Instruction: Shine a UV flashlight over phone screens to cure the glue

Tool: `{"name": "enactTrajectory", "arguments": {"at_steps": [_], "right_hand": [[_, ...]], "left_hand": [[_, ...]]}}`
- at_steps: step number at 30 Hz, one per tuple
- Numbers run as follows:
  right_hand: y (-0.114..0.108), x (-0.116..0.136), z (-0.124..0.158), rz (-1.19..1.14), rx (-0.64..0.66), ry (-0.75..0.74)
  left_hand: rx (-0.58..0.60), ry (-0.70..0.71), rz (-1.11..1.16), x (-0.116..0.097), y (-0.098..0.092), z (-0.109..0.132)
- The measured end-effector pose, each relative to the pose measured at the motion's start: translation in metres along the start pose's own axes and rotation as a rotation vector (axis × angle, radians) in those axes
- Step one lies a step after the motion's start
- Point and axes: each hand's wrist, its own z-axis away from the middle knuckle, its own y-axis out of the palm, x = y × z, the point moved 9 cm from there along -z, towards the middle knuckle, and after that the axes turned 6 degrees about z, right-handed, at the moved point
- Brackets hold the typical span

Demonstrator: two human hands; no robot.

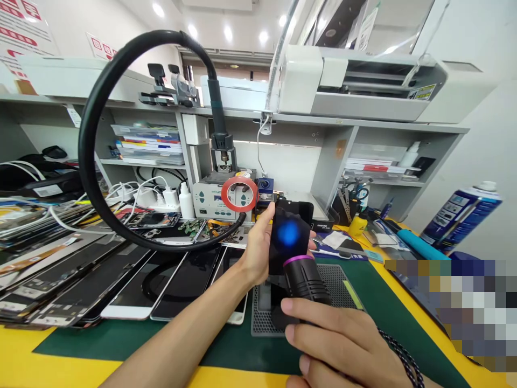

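My left hand (pixel 257 248) is closed round a dark phone screen (pixel 280 250), thumb on its left edge and fingertips showing at its right. A round spot of blue light falls on the screen's surface. In my right hand (pixel 343 339) is a black flashlight (pixel 309 277) with a purple ring at its head, angled up toward the screen and near it. My right fingers are wrapped round the flashlight's body. Below both hands lies a grey perforated mat (pixel 337 277) on a green work mat (pixel 375 302).
Several phone screens (pixel 183 283) lie in a row at the left. A rotary tool on a looped black cable (pixel 86 145) stands at the back beside a control box (pixel 214 199) with a red tape roll (pixel 223 195). A blue spray can (pixel 460 215) stands at the right.
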Motion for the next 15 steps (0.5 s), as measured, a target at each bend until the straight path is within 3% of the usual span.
{"name": "enactTrajectory", "arguments": {"at_steps": [9,15], "right_hand": [[0.013,-0.001,0.001,0.146,-0.059,-0.055],[-0.003,-0.002,0.005,-0.058,-0.389,-0.075]], "left_hand": [[-0.022,-0.014,0.005,0.002,0.001,0.002],[-0.023,0.032,0.004,-0.002,0.003,0.002]]}}
